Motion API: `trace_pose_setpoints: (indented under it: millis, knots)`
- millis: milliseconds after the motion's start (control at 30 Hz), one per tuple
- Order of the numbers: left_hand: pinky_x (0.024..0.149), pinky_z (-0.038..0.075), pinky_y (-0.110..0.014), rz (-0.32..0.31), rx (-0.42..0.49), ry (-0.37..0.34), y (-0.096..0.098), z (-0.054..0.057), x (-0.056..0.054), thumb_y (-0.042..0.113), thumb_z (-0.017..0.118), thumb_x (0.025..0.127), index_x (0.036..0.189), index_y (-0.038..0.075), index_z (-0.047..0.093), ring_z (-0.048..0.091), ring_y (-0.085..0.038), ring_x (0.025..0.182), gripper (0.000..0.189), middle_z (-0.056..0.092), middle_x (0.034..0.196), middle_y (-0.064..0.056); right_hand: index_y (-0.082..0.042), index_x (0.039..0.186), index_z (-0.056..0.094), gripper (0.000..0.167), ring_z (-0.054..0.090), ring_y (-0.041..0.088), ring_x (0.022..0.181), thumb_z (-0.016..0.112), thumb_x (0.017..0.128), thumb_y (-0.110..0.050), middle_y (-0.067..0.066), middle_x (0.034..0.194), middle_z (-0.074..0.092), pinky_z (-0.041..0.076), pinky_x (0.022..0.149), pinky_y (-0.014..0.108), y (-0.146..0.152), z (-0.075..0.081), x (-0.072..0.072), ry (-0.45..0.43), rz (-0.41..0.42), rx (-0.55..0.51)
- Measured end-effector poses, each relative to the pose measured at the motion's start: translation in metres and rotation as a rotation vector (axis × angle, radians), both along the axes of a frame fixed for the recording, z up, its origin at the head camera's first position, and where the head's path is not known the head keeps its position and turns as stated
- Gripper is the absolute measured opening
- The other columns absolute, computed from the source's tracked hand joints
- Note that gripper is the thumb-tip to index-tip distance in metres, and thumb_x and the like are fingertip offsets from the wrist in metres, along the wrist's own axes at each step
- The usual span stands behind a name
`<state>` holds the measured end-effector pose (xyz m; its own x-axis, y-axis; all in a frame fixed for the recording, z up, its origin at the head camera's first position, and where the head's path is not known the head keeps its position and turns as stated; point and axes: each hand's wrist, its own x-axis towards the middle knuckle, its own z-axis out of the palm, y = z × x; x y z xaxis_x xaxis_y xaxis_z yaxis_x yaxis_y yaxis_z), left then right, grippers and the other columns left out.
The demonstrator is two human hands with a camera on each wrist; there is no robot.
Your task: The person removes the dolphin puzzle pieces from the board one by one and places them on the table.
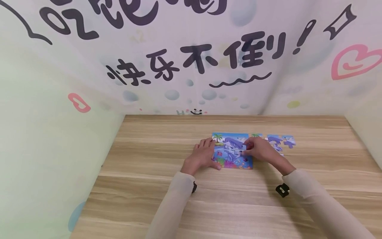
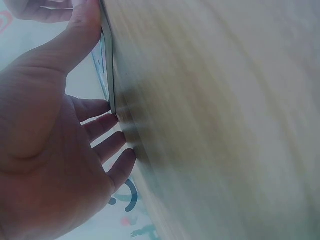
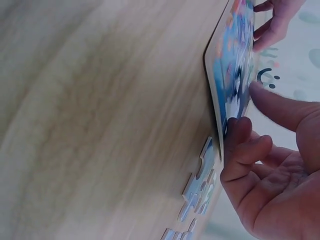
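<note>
A jigsaw puzzle board [image 1: 233, 162] with a dolphin and sea picture lies flat on the table. My left hand [image 1: 203, 154] rests at its left side, fingers spread along the edge and thumb by the near corner. In the left wrist view, the fingertips [image 2: 116, 142] touch down at the board's edge. My right hand [image 1: 259, 148] is over the board's right edge, thumb and index finger pinching a small pale-blue puzzle piece [image 1: 244, 147] at the picture. The right wrist view shows its curled fingers [image 3: 240, 150] beside the board's rim, covering part of the piece.
Loose puzzle pieces [image 1: 288, 141] lie right of the board, some partly behind the right hand. The wood-grain table [image 1: 149, 149] meets a printed white wall cloth [image 1: 167, 99] behind. Dark wrist straps [image 1: 282, 190] show at both cuffs.
</note>
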<state>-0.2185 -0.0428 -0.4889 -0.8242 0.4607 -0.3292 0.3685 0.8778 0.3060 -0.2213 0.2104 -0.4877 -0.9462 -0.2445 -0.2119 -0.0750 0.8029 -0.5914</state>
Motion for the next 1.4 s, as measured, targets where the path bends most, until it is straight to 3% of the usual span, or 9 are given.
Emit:
trace_pose_setpoints:
  millis: [300,500,633,700,900,1067,1400]
  knots:
    - [0.116,0.024,-0.046,0.000,0.008,-0.006,-0.001,0.002,0.000,0.057,0.077,0.077,0.158,0.008,0.020,0.020,-0.029,0.147,0.110,0.020,0.161,-0.009,0.005,0.111,0.066,0.034,0.066,0.030,0.091,0.076,0.086,-0.016,0.017,0.098,0.070,0.052,0.084,0.049,-0.002,-0.002,0.003,0.046,-0.008,-0.023]
    - [0.116,0.024,-0.046,0.000,0.015,-0.003,-0.001,0.002,0.001,0.056,0.077,0.077,0.157,0.008,0.021,0.021,-0.028,0.146,0.109,0.021,0.161,-0.009,0.000,0.108,0.071,0.019,0.066,0.025,0.085,0.069,0.092,-0.009,0.016,0.096,0.071,0.053,0.072,0.037,0.000,-0.002,0.005,0.043,-0.060,-0.136]
    - [0.116,0.024,-0.045,-0.002,0.013,-0.004,0.000,0.000,0.000,0.057,0.077,0.077,0.158,0.009,0.020,0.020,-0.028,0.146,0.109,0.021,0.161,-0.009,0.000,0.110,0.071,0.019,0.063,0.022,0.073,0.065,0.095,-0.010,0.013,0.084,0.072,0.050,0.063,0.032,0.007,-0.001,0.006,0.004,-0.114,-0.226]
    - [0.115,0.024,-0.045,-0.002,0.012,-0.004,0.000,-0.001,0.000,0.057,0.077,0.077,0.158,0.009,0.020,0.020,-0.027,0.146,0.109,0.021,0.161,-0.008,0.002,0.113,0.069,0.022,0.060,0.022,0.070,0.063,0.096,-0.011,0.010,0.080,0.069,0.048,0.061,0.033,0.013,0.001,0.006,-0.036,-0.135,-0.273]
    - [0.115,0.024,-0.045,0.002,0.003,-0.003,-0.001,-0.001,0.000,0.058,0.076,0.077,0.158,0.009,0.019,0.020,-0.027,0.146,0.110,0.020,0.161,-0.008,0.002,0.123,0.065,0.030,0.058,0.020,0.077,0.060,0.099,-0.015,0.011,0.093,0.069,0.048,0.061,0.035,0.039,0.008,0.007,-0.120,-0.191,-0.320]
    - [0.116,0.023,-0.046,0.005,0.000,-0.004,-0.001,0.000,0.000,0.058,0.076,0.077,0.158,0.010,0.018,0.020,-0.027,0.147,0.110,0.020,0.162,-0.008,0.005,0.125,0.060,0.034,0.050,0.015,0.067,0.060,0.099,-0.016,0.003,0.082,0.061,0.044,0.057,0.030,0.066,0.007,0.008,-0.186,-0.255,-0.358]
    - [0.116,0.024,-0.046,-0.001,0.005,0.002,-0.001,-0.001,0.000,0.059,0.076,0.077,0.158,0.009,0.018,0.020,-0.028,0.147,0.111,0.020,0.162,-0.008,0.007,0.127,0.054,0.036,0.047,0.011,0.065,0.058,0.100,-0.016,-0.002,0.077,0.055,0.040,0.056,0.030,0.112,0.004,0.012,-0.220,-0.302,-0.350]
